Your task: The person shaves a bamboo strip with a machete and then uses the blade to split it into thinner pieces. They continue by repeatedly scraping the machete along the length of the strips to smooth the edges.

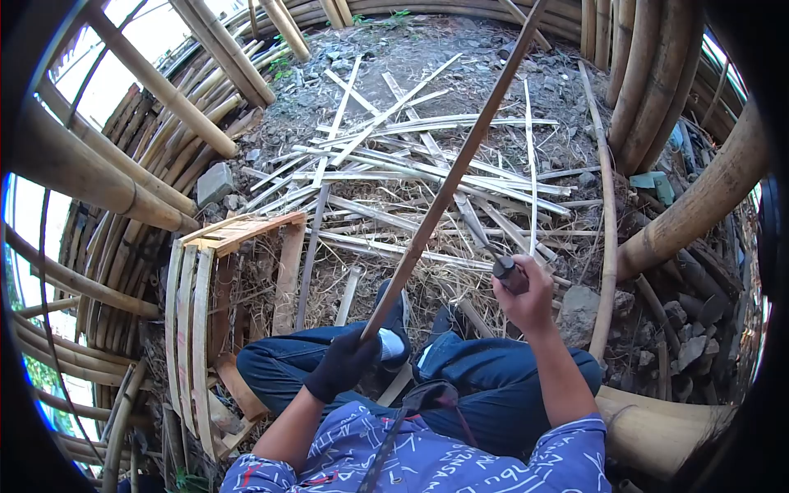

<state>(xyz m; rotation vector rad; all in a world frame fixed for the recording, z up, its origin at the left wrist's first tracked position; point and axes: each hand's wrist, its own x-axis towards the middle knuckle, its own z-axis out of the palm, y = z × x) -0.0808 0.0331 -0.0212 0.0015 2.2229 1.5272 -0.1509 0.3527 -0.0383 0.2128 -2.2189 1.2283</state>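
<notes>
My left hand (343, 363), in a dark glove, is closed round the lower end of a long brown strip (448, 187) that slants up to the top right. My bare right hand (526, 296) grips the dark handle of a knife (486, 241); its blade points up and left, towards the pile. The knife is to the right of the long strip, apart from it. Beyond both hands, many pale split strips (394, 164) lie crossed over one another on the ground.
A wooden crate (193, 329) stands at my left, with a grey block (215, 184) behind it. Bamboo poles (160, 82) rise on both sides. A long pole (606, 214) and a rock (579, 315) lie on the right. My bent legs are below my hands.
</notes>
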